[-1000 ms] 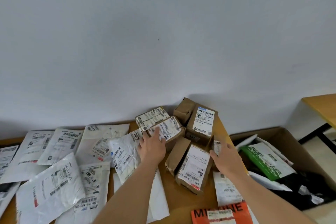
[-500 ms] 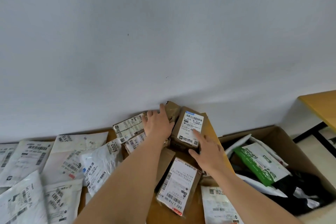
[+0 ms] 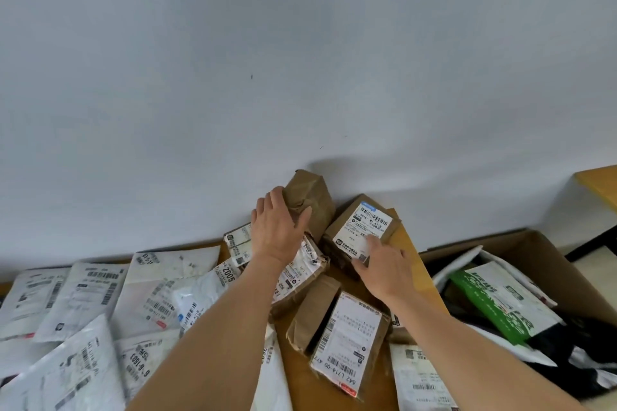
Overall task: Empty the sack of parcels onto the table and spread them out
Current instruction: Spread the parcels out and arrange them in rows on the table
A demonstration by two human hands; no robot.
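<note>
Single head view, close above table [image 3: 414,264], facing forward-down toward wall [image 3: 300,60].

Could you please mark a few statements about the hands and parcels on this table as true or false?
1. The left hand grips the plain brown box by the wall. True.
2. The right hand lifts the labelled box clear of the table. False: it rests on the box with fingers straight; the box sits on the table.
3. White mailer bags cover the table's left part. True.
4. The green bag lies on the table. False: it lies in the cardboard carton beside it.
</note>
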